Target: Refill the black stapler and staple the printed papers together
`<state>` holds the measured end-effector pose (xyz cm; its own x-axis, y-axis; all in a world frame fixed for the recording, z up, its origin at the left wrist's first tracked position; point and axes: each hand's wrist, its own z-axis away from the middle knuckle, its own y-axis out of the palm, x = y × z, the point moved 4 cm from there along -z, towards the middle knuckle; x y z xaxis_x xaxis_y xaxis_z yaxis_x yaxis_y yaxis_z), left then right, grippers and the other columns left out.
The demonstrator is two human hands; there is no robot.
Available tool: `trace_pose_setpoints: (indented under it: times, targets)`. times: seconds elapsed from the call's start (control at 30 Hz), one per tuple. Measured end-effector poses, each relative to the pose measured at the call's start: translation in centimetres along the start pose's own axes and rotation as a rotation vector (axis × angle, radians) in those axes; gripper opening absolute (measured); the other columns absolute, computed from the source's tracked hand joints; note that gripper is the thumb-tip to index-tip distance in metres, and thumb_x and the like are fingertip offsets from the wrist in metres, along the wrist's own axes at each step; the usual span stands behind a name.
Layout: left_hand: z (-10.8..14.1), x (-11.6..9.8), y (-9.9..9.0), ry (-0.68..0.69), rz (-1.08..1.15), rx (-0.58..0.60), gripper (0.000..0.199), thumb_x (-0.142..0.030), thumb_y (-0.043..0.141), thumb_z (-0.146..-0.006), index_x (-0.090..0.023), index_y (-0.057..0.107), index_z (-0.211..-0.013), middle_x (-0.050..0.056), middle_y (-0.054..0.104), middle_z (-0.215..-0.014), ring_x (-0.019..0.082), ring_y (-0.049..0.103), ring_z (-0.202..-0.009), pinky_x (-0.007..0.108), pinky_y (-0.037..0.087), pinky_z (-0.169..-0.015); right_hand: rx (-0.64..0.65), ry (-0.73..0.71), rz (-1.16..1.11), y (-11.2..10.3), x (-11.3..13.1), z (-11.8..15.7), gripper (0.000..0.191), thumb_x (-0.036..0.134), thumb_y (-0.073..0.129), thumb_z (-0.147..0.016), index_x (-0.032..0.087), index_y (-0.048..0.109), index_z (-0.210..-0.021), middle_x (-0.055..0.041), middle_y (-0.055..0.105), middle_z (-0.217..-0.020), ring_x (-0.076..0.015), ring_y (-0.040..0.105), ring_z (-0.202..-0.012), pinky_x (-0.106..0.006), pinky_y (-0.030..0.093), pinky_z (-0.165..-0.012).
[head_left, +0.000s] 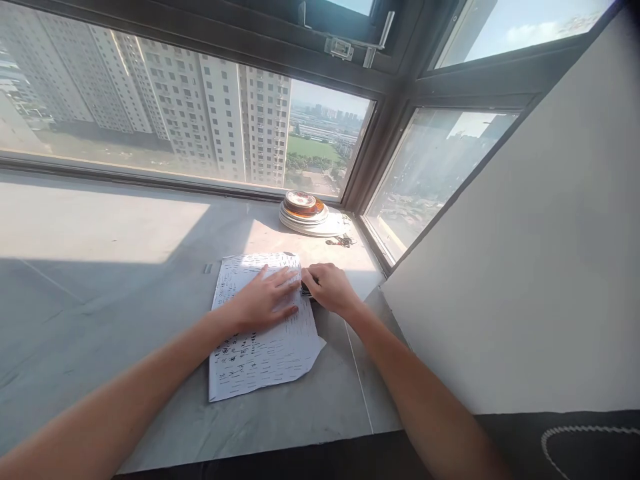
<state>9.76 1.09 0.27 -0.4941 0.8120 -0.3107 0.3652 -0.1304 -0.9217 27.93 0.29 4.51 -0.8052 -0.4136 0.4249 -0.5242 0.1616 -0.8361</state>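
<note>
Everything here is placed by the written sheets (270, 363), which lie on the stone sill (100, 320). The dark tool (306, 291) with a shiny metal edge is at their right edge, partly hidden by fingers; it could be a stapler, but too little shows to be sure.

To work this edge well, the left palm should press the sheets flat with even weight, fingertips near the tool but out of its mouth. Square the layers first, since the lower right corner juts out unevenly. The tool is best kept level and straight to the edge, pressed down firmly in 1 steady push; a tilt could crease or drag the paper.

The left hand (263, 303) has its grip wide: fingers spread flat on top of the sheets, pinching nothing. The right hand (330, 287) has its grip narrow, curled round the dark tool beside the sheets' right edge. How far the tool itself is open, I cannot tell.

Beyond the sheets, towards the window, sits a stack of plates (305, 225), with a small dark tangled item (343, 241) near it. Just left of the sheets lie 2 small grey strips (208, 268).
</note>
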Motion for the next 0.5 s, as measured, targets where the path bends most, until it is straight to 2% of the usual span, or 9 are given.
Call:
trace_pose_setpoints:
  times: [0.2,0.33,0.5]
  targets:
    - [0.0,0.2,0.4,0.009,0.040,0.022,0.065,-0.055,0.052,-0.103,-0.032,0.040,-0.162,0.010,0.037,-0.169,0.038,0.030,-0.157,0.066,0.008,-0.128,0.077,0.021,0.128,0.4,0.4,0.1,0.046,0.030,0.049,-0.106,0.020,0.062,-0.064,-0.0046,0.062,-0.070,-0.0179,0.054,-0.067,-0.031,0.029,-0.064]
    - [-0.1,0.2,0.6,0.021,0.047,0.036,0.064,-0.055,0.050,-0.104,-0.033,0.039,-0.163,0.009,0.037,-0.169,0.038,0.029,-0.157,0.067,0.005,-0.128,0.085,0.047,0.191,0.6,0.7,0.1,0.043,0.028,0.054,-0.103,0.019,0.058,-0.062,-0.0050,0.061,-0.069,-0.0178,0.054,-0.068,-0.031,0.024,-0.063]
    - [-0.2,-0.1,0.4,0.020,0.044,0.034,0.064,-0.057,0.049,-0.104,-0.034,0.038,-0.163,0.010,0.034,-0.171,0.039,0.031,-0.157,0.067,0.005,-0.128,0.117,0.117,0.190,0.2,1.1,0.2,0.047,0.030,0.042,-0.106,0.018,0.061,-0.065,-0.0032,0.063,-0.069,-0.0145,0.047,-0.062,-0.031,0.021,-0.059]
